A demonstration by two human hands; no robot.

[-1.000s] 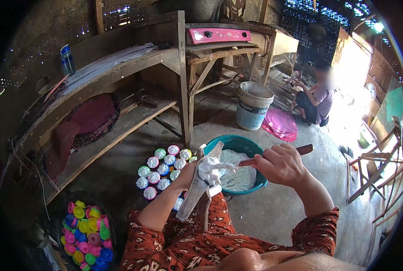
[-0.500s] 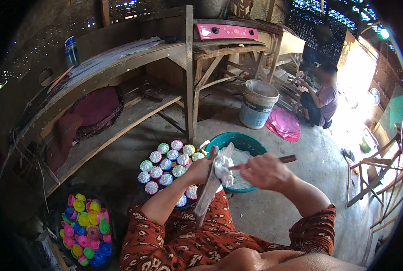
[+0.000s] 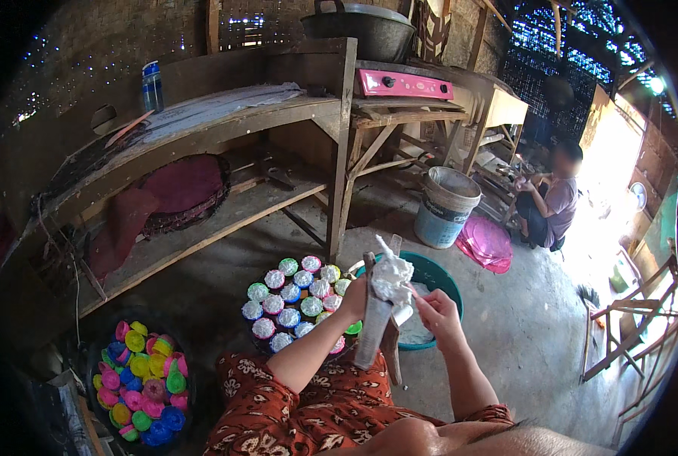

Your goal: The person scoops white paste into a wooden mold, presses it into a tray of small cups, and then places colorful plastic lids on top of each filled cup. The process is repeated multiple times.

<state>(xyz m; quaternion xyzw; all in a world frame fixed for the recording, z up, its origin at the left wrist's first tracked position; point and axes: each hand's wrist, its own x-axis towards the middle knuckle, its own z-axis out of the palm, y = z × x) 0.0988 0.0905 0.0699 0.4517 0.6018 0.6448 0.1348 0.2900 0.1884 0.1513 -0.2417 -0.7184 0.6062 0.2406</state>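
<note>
My left hand (image 3: 352, 302) is closed around a flat wooden paddle (image 3: 371, 338) held upright over my lap. A big lump of sticky white batter (image 3: 392, 278) clings to its upper part, with a thin peak standing up. My right hand (image 3: 439, 315) grips the handle of a spatula (image 3: 415, 292), whose blade is mostly hidden against the batter. Behind both hands stands a green basin (image 3: 451, 285) with more white batter in it. To the left of my left arm are several small colourful cups (image 3: 280, 341) filled with white batter.
A dark tub (image 3: 96, 380) of empty colourful moulds (image 3: 137, 380) stands at left. Beyond the basin are a bucket (image 3: 447, 209) and a pink round cover (image 3: 485, 243). Wooden shelves (image 3: 225, 243) run along the left; another person (image 3: 557, 204) squats at far right.
The paddle has turned more upright and its batter is lifted higher. My right hand has dropped and turned, its spatula handle no longer sticking out to the right. The view has tilted up slightly.
</note>
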